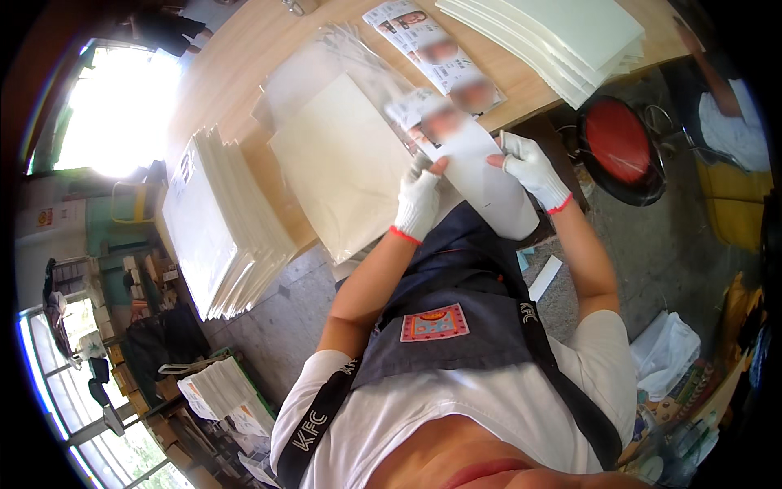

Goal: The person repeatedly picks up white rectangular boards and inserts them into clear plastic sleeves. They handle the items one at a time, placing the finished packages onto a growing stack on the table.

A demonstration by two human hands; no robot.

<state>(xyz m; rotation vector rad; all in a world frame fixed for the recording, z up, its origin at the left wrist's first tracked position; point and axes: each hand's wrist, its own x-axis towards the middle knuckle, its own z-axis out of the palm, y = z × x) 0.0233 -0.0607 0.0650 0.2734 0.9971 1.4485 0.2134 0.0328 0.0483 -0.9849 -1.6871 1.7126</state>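
Both hands wear white gloves with red cuffs and bare fingertips. My left hand [418, 200] pinches the left edge of a long printed paper sheet [472, 167], and my right hand [525, 163] grips its right edge. A printed picture covers the sheet's far end; its near part is plain white and curls down over my apron. Beyond it on the table lie several similar printed sheets [428, 45], overlapping. Left of my left hand is a flat cream sheet [342, 155], with a pile of clear plastic sleeves [314, 73] around its far side.
A thick stack of white sheets [216, 228] sits at the wooden table's [236, 49] left edge, another white stack [554, 41] at its far right. Right of the table is a red-seated round stool [619, 143]. A person [729, 122] is at the right edge. Paper scraps [544, 277] lie on the floor.
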